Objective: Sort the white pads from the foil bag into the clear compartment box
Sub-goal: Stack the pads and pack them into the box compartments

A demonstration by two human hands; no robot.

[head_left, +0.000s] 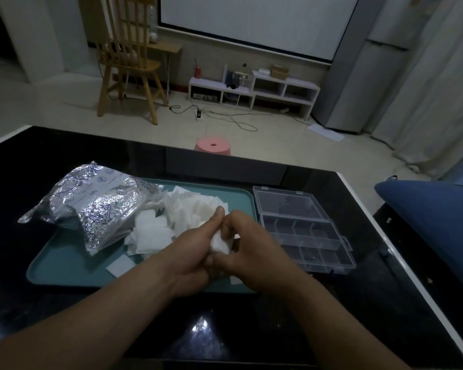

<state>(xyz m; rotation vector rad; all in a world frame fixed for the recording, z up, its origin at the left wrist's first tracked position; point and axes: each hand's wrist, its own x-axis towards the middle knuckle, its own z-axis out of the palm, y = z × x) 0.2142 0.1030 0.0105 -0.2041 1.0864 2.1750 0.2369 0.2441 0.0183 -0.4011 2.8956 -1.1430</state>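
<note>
A crinkled foil bag (91, 201) lies on the left of a teal tray (64, 268). Several white pads (177, 214) spill from the bag across the tray's middle. Both hands meet over the tray's right part: my left hand (190, 252) and my right hand (251, 249) together hold a small stack of white pads (219, 243) between their fingers. The clear compartment box (305, 225) stands open just right of the tray, its lid tilted back, and its compartments look empty.
The tray and box sit on a glossy black table (38, 161) with a white edge. A blue cushion (433, 220) is at the right. Beyond the table are a pink stool (213, 146), a wooden chair (129, 62) and a low white shelf (254, 89).
</note>
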